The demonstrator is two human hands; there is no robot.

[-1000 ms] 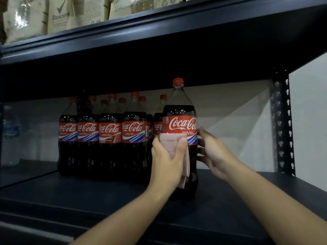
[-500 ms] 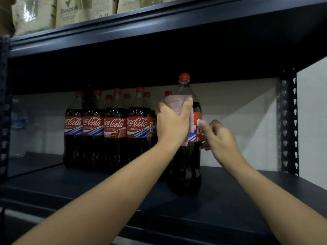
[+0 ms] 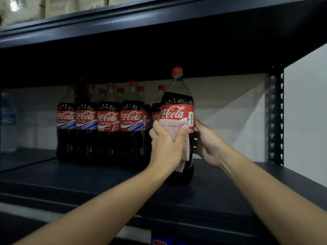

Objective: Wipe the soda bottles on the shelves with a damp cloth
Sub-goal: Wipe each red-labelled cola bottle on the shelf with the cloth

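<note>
While a tall red-capped cola bottle [image 3: 177,110] stands upright near the dark metal shelf [image 3: 99,181] front edge, a folded pink cloth [image 3: 174,131] is pressed around it by the left hand [image 3: 166,147]; its right side is gripped by the right hand [image 3: 208,144]. Bare shelf lies rightward.

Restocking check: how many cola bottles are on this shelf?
9. A front bottle under the cloth; to its left, a row of four, a fifth bottle at its right end, and three rear caps behind. More may be hidden.
</note>
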